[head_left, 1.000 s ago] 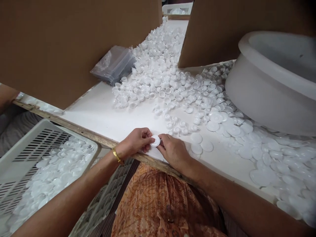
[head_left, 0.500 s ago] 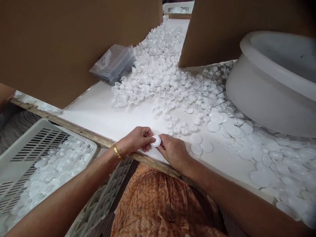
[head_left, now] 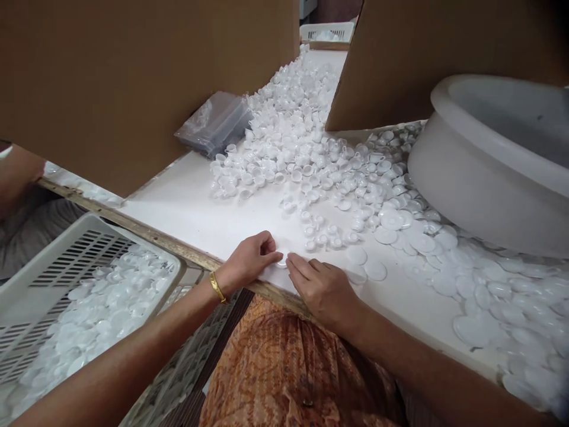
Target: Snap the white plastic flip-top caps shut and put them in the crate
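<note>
My left hand (head_left: 251,260) and my right hand (head_left: 320,284) meet at the near edge of a white table (head_left: 186,204). Between their fingertips sits a small white plastic saucer (head_left: 281,261), mostly hidden; both hands pinch it. A gold bangle (head_left: 217,287) circles my left wrist. Just beyond the hands lie a few tiny white cups (head_left: 320,239) and loose saucers (head_left: 356,255). A big heap of tiny white cups (head_left: 302,148) runs toward the far end.
A grey slotted crate (head_left: 66,261) holding white saucers stands at my lower left. A large white basin (head_left: 493,160) rests at the right, with many saucers (head_left: 480,279) spread below it. Cardboard walls (head_left: 111,77) rise on both sides. Clear bags (head_left: 216,121) lie by the left wall.
The saucer was tilted up and plainly visible between my fingertips; now it lies lower and mostly covered. The view has shifted slightly.
</note>
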